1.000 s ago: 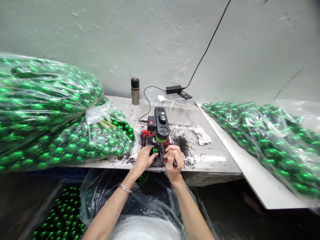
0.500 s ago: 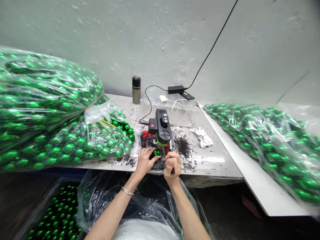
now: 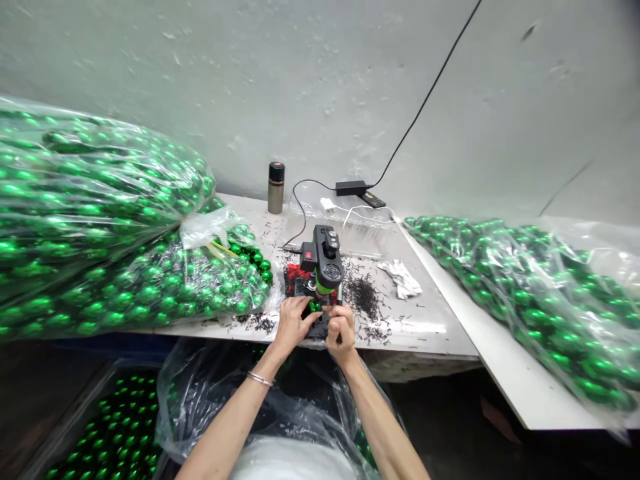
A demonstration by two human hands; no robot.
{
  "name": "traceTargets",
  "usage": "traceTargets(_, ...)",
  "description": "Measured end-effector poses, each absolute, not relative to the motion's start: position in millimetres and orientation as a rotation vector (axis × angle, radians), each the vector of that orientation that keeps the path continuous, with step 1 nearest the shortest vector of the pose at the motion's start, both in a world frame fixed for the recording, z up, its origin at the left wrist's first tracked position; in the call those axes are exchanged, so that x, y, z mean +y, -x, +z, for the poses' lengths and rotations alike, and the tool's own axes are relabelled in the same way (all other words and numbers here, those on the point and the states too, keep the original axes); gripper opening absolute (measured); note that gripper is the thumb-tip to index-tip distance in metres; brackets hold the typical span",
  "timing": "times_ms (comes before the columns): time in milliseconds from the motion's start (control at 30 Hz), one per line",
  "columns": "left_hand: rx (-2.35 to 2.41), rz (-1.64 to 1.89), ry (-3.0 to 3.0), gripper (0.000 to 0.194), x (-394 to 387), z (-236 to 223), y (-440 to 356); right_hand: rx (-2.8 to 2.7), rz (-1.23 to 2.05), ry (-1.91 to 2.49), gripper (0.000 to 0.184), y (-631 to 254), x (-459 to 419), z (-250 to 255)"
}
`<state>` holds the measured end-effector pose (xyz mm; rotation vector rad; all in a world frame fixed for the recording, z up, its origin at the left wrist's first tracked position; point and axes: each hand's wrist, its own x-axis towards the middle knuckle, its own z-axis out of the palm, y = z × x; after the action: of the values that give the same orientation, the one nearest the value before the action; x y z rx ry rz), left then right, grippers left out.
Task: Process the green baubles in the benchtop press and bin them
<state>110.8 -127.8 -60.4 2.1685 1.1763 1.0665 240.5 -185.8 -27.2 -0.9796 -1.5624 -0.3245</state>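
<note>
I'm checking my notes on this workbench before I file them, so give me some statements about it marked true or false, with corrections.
1. The left hand holds a green ball under the black machine. True.
2. The bottle lies on its side. False: the bottle stands upright.
3. Black bits are scattered on the table. True.
4. The bracelet is on the right arm. False: the bracelet is on the left arm.

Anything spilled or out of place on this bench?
Yes: small black pieces lie scattered loose over the tabletop, heaped right of the small drill press with strays all around, which looks untidy. The crumpled white glove lies among the strays.
</note>
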Motion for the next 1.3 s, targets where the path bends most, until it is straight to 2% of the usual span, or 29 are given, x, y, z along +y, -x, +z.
traceTargets(133,1.182,1.053,-2.136,0.029,-124.0,-58.3,-113.7,-1.54,-0.314,0.967,0.027,-239.0,-187.4,-17.7)
traceTargets(300,1.169,1.101,-2.085,0.029,-136.4,-63.3,-107.3,-1.301,-0.105,1.128,0.029,-230.3,-192.7,33.2)
traceTargets(467,1.216,1.143,-2.23,0.052,-156.6,-61.1,-70.6,-1.253,0.007,1.169,0.03,-224.4,-195.9,55.3)
traceTargets(500,1.273,1.152,-2.256,0.052,-153.1,-55.7,-62.8,-1.245,0.007,1.159,0.03,-223.6,-196.2,51.4)
traceTargets(567,1.417,1.147,-2.3,0.04,-134.9,-40.1,-50.5,-1.223,0.014,1.148,0.03,-222.3,-196.5,40.4)
traceTargets(633,1.588,1.044,-2.345,0.031,-106.2,-21.9,-44.0,-1.21,0.018,1.148,0.028,-221.8,-196.9,30.4)
traceTargets(800,1.759,0.395,-2.406,0.02,-44.6,4.1,-48.7,-1.27,-0.042,1.125,0.027,-223.9,-198.0,24.6)
traceTargets(900,1.719,0.363,-2.397,0.019,-35.4,4.4,-51.4,-1.289,-0.068,1.12,0.026,-224.9,-198.4,26.2)
traceTargets(1000,1.57,0.633,-2.099,0.032,-41.0,2.3,-46.4,-1.297,-0.073,1.105,0.025,-224.7,-198.4,26.3)
traceTargets(1100,1.164,0.94,-1.357,0.039,-55.7,0.2,-40.3,-1.296,-0.079,1.101,0.025,-223.6,-198.2,25.8)
traceTargets(1200,0.881,0.966,-0.837,0.028,-74.5,-3.5,-41.8,-1.279,-0.082,1.11,0.026,-222.4,-198.3,26.6)
traceTargets(1300,0.828,0.917,-0.658,0.022,-90.2,-10.5,-52.3,-1.289,-0.103,1.118,0.027,-221.6,-198.8,28.9)
